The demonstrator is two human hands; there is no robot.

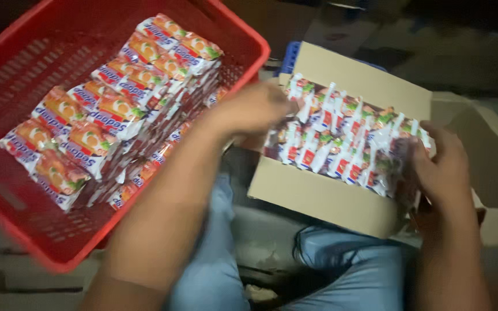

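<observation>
Hands work an open brown cardboard box (329, 201) resting on the person's lap, packed with upright white-and-red snack packets (341, 144) standing on edge so more fit. Left hand (252, 109), blurred, sits at the box's left end on the packet row; whether its grip has closed on a packet cannot be told. Right hand (442, 170) presses the row's right end, fingers curled against it, likely bracing the packets upright. Red plastic slotted crate (36, 52) beside the box's left edge holds orange-and-white packets (110, 109) stacked flat in rows.
</observation>
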